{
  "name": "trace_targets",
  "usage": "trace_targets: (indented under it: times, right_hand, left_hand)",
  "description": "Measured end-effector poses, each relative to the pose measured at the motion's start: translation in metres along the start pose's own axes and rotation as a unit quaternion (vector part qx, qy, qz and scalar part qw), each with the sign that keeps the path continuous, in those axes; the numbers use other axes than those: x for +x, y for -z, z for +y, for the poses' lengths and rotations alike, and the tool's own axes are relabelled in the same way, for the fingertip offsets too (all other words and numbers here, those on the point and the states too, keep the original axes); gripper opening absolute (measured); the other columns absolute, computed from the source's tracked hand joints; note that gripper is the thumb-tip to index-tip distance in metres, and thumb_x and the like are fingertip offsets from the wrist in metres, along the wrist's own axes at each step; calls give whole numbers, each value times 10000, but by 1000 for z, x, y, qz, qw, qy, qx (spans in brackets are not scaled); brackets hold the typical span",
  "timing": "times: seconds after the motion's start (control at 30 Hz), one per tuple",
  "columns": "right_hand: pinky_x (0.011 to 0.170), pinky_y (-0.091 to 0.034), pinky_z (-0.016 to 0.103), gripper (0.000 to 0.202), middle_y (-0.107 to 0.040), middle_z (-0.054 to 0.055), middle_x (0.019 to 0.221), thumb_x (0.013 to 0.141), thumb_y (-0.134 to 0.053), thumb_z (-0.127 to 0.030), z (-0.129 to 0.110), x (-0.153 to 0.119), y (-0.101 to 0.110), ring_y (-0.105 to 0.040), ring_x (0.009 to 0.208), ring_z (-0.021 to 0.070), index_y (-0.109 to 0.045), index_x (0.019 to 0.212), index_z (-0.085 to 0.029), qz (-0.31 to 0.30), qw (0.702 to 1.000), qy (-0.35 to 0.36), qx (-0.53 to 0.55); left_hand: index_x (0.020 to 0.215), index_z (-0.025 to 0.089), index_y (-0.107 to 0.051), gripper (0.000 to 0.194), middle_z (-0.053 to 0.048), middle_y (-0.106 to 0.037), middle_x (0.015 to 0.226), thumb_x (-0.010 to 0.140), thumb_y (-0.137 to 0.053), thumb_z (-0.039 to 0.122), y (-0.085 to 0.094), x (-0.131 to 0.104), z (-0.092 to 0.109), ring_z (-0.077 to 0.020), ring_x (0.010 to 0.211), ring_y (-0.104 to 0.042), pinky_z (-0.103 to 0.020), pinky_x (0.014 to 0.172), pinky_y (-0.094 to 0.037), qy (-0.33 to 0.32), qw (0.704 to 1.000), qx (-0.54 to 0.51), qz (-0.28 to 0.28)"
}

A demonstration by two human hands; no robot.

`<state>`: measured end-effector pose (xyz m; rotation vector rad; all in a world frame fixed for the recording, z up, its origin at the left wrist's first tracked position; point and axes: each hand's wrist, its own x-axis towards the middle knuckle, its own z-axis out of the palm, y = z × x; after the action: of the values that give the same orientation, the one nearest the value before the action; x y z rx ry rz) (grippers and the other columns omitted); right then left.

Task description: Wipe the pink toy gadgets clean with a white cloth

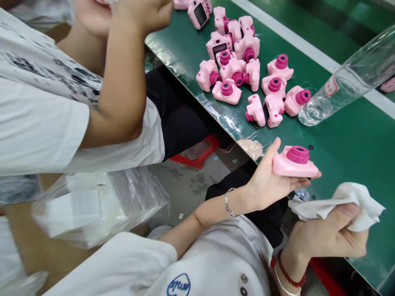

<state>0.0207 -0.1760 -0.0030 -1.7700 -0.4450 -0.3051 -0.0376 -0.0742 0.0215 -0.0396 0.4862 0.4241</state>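
A pink toy camera point(294, 161) with a dark pink lens facing up rests in my left hand point(265, 183), its fingers under the body and the thumb at one side. My right hand point(333, 234) is closed on a crumpled white cloth point(354, 201), close to the table's edge and apart from the camera. Behind my hands, many similar pink toy cameras point(226, 91) lie grouped on the green table point(345, 152), turned in various directions.
A clear plastic bottle point(342, 88) with liquid stands beyond my hands. Another person's arm point(123, 82) reaches over the table's edge at upper left. A plastic-wrapped bundle point(101, 205) and a red stool point(197, 158) are below the table. A clear plastic scrap point(250, 147) lies at the edge.
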Motion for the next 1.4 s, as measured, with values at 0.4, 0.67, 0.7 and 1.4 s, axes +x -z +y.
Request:
trace_targets:
  times: [0.4, 0.67, 0.7, 1.4]
  right_hand:
    - [713, -442, 379, 287, -562, 5, 657, 843, -717, -469, 16, 39, -30, -507, 680, 182, -696, 718, -211, -62, 998, 13, -26]
    - [518, -427, 332, 423, -410, -41, 524, 808, -679, -563, 4, 20, 0, -453, 504, 153, -536, 570, -244, -128, 983, -88, 95]
    - [515, -412, 324, 441, -402, -43, 514, 806, -680, -572, 2, 18, -2, -433, 494, 142, -539, 554, -239, -121, 988, -62, 72]
    - [478, -327, 220, 461, -328, -81, 537, 817, -749, -508, 1, 63, -5, -310, 487, 64, -469, 612, -204, -285, 886, -263, 255]
  left_hand:
    - [878, 150, -682, 549, -83, -721, 837, 981, -325, 554, 0, -1, -16, -220, 939, -684, -327, 956, -472, 1, 1000, -25, -16]
    - [888, 138, -676, 436, -123, -729, 969, 767, -519, 527, 19, 1, -15, -301, 1046, -646, -386, 931, -445, 42, 996, 19, -75]
    - [881, 149, -667, 395, -109, -725, 940, 735, -545, 496, 21, 2, -16, -306, 1040, -645, -396, 931, -445, 45, 996, 20, -70]
    - [1632, 236, -147, 1050, -123, -534, 1464, 772, -750, 246, 33, -13, -2, -275, 1291, -566, -409, 1146, -420, -214, 737, 617, -174]
